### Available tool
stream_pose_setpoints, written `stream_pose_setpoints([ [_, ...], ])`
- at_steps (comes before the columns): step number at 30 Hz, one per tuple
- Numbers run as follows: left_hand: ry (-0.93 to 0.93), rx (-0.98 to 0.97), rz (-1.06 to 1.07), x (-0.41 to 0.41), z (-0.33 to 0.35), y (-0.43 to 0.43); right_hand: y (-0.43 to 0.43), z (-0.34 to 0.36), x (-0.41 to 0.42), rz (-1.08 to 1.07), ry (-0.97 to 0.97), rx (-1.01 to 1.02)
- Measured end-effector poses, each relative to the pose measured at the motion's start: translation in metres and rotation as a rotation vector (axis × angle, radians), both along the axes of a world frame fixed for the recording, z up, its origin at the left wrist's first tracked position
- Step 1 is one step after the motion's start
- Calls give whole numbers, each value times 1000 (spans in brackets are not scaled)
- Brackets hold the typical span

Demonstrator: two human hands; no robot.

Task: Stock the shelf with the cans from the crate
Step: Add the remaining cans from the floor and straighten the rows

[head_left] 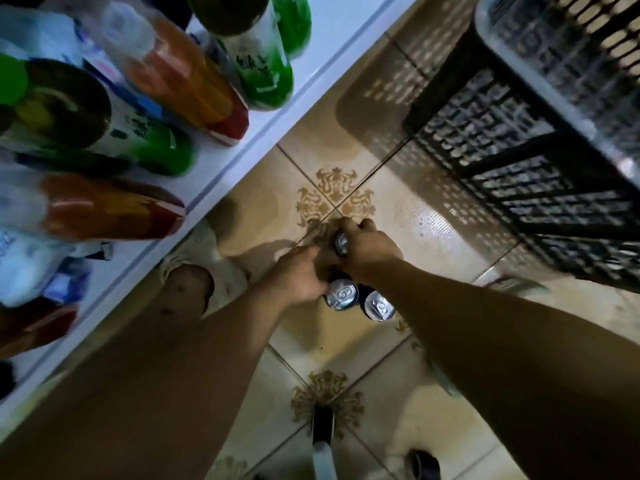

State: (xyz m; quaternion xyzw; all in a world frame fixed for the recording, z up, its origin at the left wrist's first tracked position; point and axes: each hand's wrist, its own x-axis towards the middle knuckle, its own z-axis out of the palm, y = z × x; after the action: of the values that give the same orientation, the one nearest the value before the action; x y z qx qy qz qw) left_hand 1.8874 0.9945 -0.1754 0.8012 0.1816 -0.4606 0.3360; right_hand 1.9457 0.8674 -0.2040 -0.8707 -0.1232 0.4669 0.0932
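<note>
Fingers (366, 224) of the right hand (369, 252) curl over the top of a cluster of cans (342, 294), while the left hand (300, 277) grips the same cluster from the opposite side, its fingertips hidden against the metal. Three silver can tops show between and just below the two hands, bunched together over the patterned tile floor (349, 341). The white shelf (249, 147) runs along the left, lined with green and orange bottles (266, 74). The black latticed crate (519, 143) sits to the right, well apart from the cans; what it holds cannot be made out.
</note>
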Motion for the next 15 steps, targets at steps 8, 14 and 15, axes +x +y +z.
stream_pose_setpoints([
  [8,-155,-71,193,9,57,-7,-24,102,13,-356,-148,310],
  [14,-464,-186,364,13,169,-3,-26,237,16,-681,-242,672],
  [15,-528,-211,376,12,194,0,-24,264,13,-721,-260,723],
])
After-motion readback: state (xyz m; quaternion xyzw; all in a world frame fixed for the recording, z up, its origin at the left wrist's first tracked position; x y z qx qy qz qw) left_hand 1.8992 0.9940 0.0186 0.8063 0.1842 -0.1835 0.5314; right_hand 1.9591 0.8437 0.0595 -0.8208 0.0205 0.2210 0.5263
